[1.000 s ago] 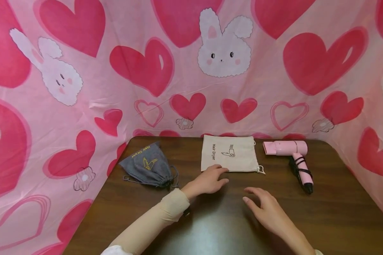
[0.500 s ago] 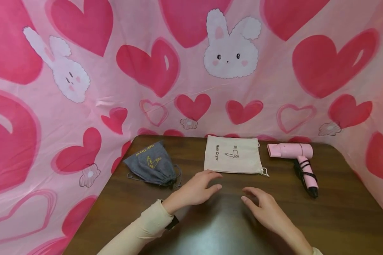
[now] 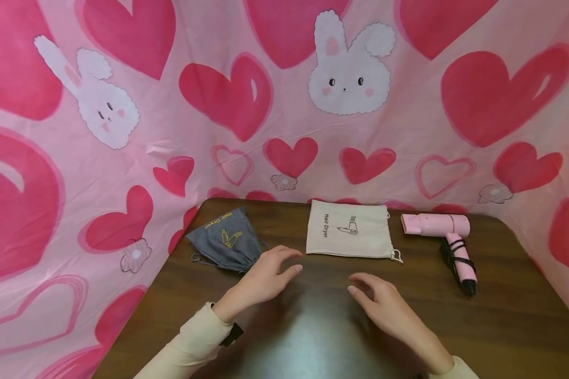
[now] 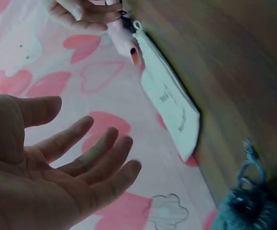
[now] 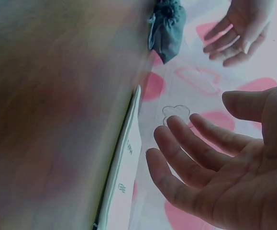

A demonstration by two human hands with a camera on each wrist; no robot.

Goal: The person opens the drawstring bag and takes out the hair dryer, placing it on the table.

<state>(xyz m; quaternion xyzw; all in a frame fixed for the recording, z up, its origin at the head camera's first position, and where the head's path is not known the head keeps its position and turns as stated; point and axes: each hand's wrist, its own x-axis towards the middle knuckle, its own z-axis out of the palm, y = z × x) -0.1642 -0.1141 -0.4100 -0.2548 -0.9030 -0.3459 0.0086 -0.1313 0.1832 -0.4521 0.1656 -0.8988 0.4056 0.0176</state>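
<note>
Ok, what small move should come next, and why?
Probably ease the left grip onto the grey Hair Dryer drawstring pouch: that grip is empty and nearer the pouch than the right grip is, and the pouch's neck looks gathered.

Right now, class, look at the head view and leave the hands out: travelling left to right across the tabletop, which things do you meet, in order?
Grey drawstring pouch → cream Hair Dryer bag → pink hair dryer.
</note>
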